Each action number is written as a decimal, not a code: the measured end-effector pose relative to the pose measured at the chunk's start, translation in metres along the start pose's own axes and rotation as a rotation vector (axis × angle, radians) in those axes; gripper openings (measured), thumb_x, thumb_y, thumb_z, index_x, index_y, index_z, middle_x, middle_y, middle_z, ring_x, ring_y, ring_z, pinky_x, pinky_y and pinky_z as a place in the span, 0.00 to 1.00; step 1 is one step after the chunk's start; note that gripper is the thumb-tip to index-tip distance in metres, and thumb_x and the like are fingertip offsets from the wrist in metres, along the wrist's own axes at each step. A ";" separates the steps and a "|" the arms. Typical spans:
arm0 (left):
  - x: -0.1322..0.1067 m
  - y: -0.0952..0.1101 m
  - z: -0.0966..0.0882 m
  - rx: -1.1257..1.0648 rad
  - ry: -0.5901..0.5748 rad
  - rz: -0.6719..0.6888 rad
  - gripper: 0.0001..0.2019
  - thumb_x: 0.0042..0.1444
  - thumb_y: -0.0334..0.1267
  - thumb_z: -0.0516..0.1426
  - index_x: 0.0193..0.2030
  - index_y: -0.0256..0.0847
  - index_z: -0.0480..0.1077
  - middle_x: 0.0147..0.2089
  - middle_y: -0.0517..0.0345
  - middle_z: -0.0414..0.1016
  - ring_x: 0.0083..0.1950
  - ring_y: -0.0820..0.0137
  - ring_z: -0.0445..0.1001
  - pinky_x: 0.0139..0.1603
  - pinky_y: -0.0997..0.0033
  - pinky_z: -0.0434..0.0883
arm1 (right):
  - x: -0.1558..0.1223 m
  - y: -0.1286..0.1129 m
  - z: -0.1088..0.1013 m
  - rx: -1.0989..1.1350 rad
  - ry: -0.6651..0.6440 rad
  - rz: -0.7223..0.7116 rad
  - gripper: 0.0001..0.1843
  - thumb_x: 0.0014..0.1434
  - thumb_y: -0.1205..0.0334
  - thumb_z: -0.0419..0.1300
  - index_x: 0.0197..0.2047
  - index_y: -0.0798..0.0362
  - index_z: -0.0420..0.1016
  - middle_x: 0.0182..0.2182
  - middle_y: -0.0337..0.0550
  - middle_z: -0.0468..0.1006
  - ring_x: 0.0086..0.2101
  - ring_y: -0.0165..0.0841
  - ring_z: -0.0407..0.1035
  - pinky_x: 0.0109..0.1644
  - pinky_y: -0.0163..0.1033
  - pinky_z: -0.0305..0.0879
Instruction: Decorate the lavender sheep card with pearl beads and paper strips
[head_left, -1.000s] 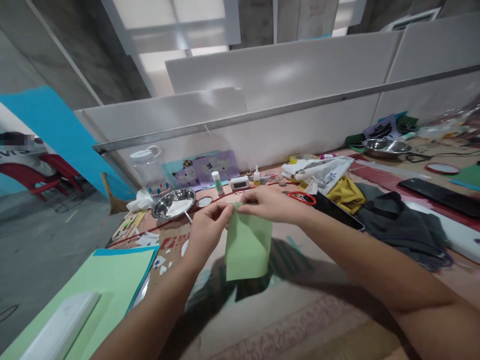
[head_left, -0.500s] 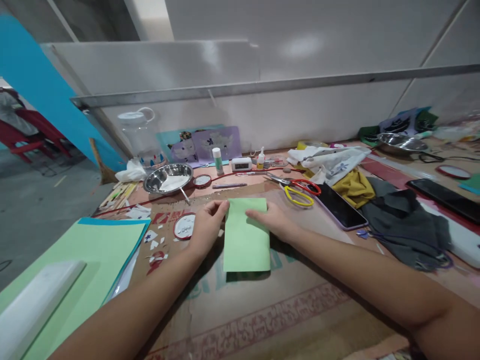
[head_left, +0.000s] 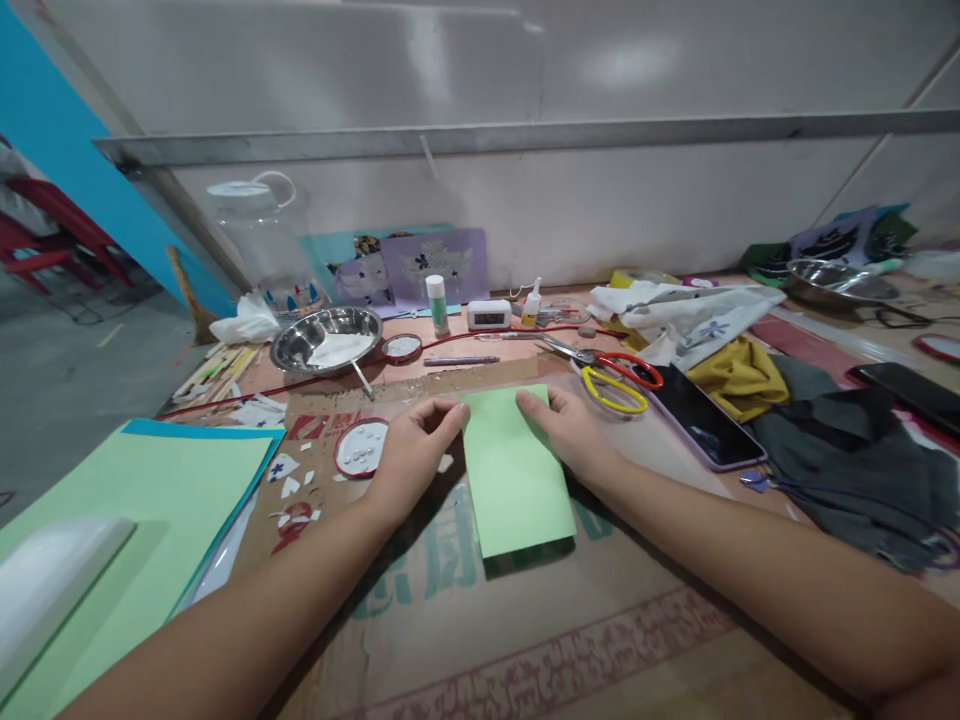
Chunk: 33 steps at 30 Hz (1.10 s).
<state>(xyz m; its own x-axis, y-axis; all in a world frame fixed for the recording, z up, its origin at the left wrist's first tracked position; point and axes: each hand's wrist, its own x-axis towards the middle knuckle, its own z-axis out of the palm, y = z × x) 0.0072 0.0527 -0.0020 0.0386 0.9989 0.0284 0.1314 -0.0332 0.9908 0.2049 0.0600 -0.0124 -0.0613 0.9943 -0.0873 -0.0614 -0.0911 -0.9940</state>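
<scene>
A light green sheet of folded paper (head_left: 517,480) is held up at a slant over the cardboard on the table, its lower edge casting a shadow. My left hand (head_left: 424,440) pinches its upper left corner between thumb and fingers. On the upper right edge, my right hand (head_left: 574,425) grips the paper, thumb on the front and the other fingers mostly behind it. Beside my left hand lies a round red-rimmed lid (head_left: 360,448) with small shiny beads in it. Scissors (head_left: 611,375) with red and yellow handles rest beyond my right hand.
Green and blue sheets (head_left: 195,480) lie at left under a white box-like object (head_left: 64,590). Behind stand a metal bowl (head_left: 326,340), a glue stick (head_left: 436,305), a small clock (head_left: 489,315) and a clear jug (head_left: 262,245). A phone (head_left: 701,415) and dark cloth (head_left: 847,470) are at right.
The folded paper has turned, its lower end swinging to the right. My right hand's thumb now sits nearer the top edge. The whole view has shifted slightly.
</scene>
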 end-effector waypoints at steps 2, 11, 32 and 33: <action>0.001 -0.001 0.000 0.004 -0.005 0.001 0.18 0.52 0.53 0.64 0.34 0.37 0.76 0.29 0.56 0.77 0.29 0.70 0.73 0.29 0.73 0.71 | 0.001 0.000 0.000 -0.022 0.000 0.002 0.28 0.47 0.37 0.69 0.36 0.54 0.74 0.32 0.44 0.83 0.30 0.37 0.76 0.30 0.38 0.72; 0.002 -0.004 0.001 -0.048 -0.025 -0.017 0.18 0.52 0.53 0.64 0.34 0.37 0.75 0.29 0.59 0.76 0.28 0.72 0.73 0.30 0.75 0.70 | -0.002 -0.001 0.001 -0.071 -0.001 0.010 0.23 0.49 0.42 0.69 0.37 0.53 0.73 0.38 0.47 0.84 0.32 0.36 0.76 0.31 0.37 0.71; 0.003 -0.007 0.001 -0.074 -0.035 -0.016 0.18 0.53 0.53 0.65 0.35 0.37 0.75 0.31 0.58 0.77 0.30 0.71 0.75 0.32 0.73 0.72 | -0.003 -0.001 0.001 -0.094 0.013 -0.007 0.23 0.50 0.42 0.68 0.38 0.53 0.74 0.38 0.46 0.84 0.33 0.38 0.77 0.33 0.38 0.73; 0.003 -0.007 0.001 -0.073 -0.031 -0.020 0.18 0.53 0.53 0.65 0.35 0.38 0.75 0.31 0.58 0.77 0.30 0.71 0.75 0.32 0.73 0.73 | -0.003 0.000 0.001 -0.091 0.010 -0.006 0.23 0.50 0.42 0.68 0.38 0.53 0.74 0.38 0.46 0.84 0.33 0.38 0.77 0.33 0.38 0.73</action>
<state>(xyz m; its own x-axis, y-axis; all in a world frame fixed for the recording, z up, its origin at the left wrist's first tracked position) 0.0074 0.0555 -0.0092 0.0677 0.9977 0.0052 0.0604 -0.0093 0.9981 0.2045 0.0572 -0.0117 -0.0511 0.9953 -0.0819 0.0295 -0.0804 -0.9963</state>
